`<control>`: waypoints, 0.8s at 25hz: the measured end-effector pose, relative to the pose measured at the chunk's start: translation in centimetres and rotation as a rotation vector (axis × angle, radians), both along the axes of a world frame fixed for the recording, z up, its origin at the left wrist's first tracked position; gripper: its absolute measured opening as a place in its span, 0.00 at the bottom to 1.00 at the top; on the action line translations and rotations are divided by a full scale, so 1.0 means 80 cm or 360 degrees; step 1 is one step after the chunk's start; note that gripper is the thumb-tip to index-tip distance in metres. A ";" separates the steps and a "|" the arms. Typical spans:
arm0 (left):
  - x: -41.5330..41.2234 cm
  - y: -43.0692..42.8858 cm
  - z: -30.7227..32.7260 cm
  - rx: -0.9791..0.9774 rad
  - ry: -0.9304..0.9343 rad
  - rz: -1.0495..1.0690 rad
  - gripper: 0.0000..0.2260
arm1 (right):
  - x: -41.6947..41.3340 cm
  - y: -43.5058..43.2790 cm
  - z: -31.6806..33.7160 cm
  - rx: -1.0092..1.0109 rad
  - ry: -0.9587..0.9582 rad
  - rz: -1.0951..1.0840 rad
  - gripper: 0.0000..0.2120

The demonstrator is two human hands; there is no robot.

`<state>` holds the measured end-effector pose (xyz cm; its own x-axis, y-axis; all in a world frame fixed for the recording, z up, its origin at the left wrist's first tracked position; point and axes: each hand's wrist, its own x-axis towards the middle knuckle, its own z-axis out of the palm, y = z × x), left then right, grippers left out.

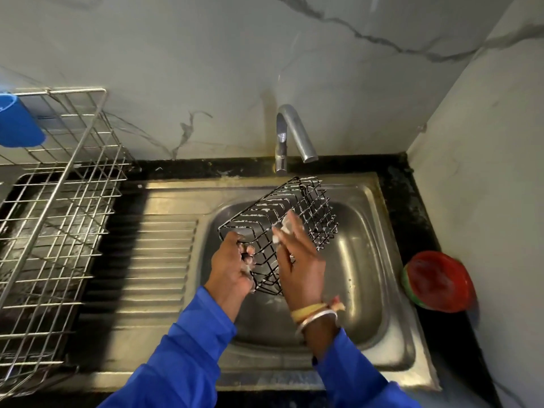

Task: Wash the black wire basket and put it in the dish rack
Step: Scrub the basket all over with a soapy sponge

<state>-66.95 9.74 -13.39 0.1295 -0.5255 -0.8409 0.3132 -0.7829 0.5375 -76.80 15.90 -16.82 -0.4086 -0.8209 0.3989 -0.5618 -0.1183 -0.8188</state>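
Observation:
The black wire basket (306,207), streaked with white soap foam, is held tilted above the steel sink bowl (362,260). My left hand (232,266) grips its near left corner, fingers curled round the wires. My right hand (297,248) lies against the basket's near side with straight, soapy fingers. The steel dish rack (56,201) stands at the left on the counter.
A curved tap (294,134) rises behind the sink, with no water visibly running. The ribbed drainboard (153,254) lies between sink and rack. A blue cup (17,122) hangs on the rack's back. A red bowl (438,281) sits at the sink's right, near the wall.

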 end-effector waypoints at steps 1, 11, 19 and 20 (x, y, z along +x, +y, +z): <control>-0.003 0.000 0.002 0.0016 -0.0003 -0.0009 0.08 | -0.001 -0.014 0.008 0.0037 -0.0060 -0.0058 0.13; -0.005 0.006 -0.002 0.0021 0.0023 0.0028 0.11 | -0.012 -0.004 0.008 -0.0017 0.0030 -0.0211 0.11; 0.006 -0.001 -0.007 0.0030 0.0021 0.0034 0.05 | -0.030 0.015 -0.011 0.0158 -0.0022 -0.0313 0.07; 0.004 0.000 -0.007 0.0045 0.0017 -0.0005 0.04 | -0.035 -0.004 -0.002 0.0203 -0.0073 -0.0452 0.07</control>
